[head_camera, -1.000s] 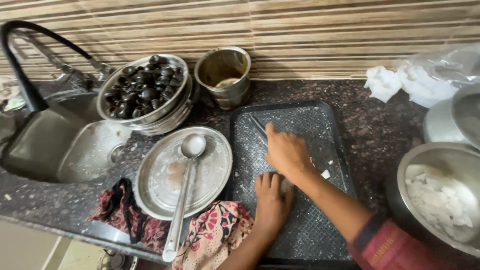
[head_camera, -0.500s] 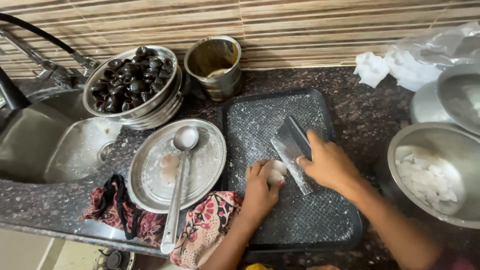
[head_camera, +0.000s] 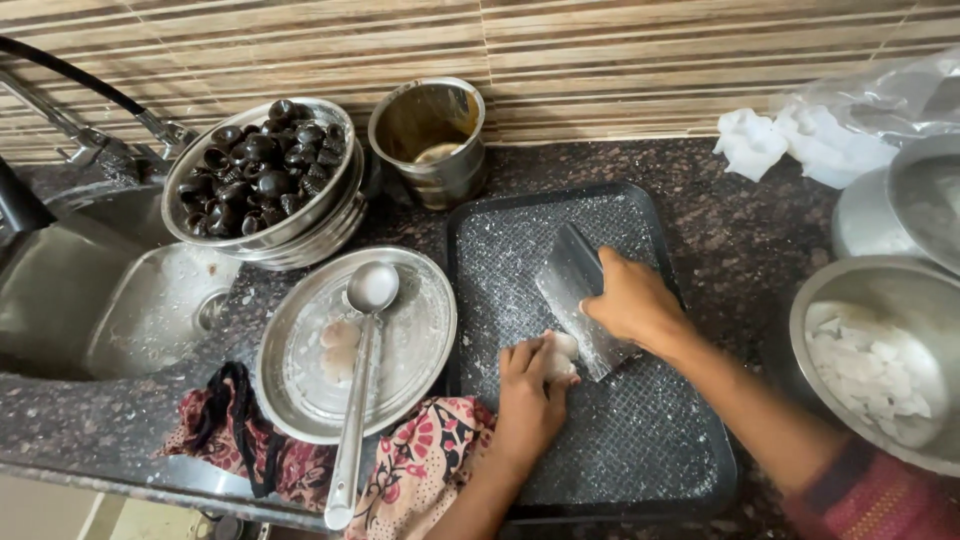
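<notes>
My right hand (head_camera: 632, 300) grips a broad steel cleaver (head_camera: 578, 290) with its blade flat over the dark textured cutting board (head_camera: 640, 450). My left hand (head_camera: 528, 390) rests on the board beside the blade and pinches a pale, translucent piece of fruit flesh (head_camera: 560, 355) against it. A steel plate (head_camera: 300, 385) left of the board holds two more pale pieces (head_camera: 338, 348) and a long steel ladle (head_camera: 358, 380).
A steel bowl of dark round shells (head_camera: 255, 165) stands by the sink (head_camera: 90, 300). A steel cup (head_camera: 430, 135) sits behind the board. A bowl of white pieces (head_camera: 875, 365) is at the right, with white cloth (head_camera: 790, 145) behind. Patterned cloths (head_camera: 420, 465) lie at the counter edge.
My right hand lifted the cleaver from pressing down on the board and shifted it right. My left hand moved up beside the blade and now holds the pale piece.
</notes>
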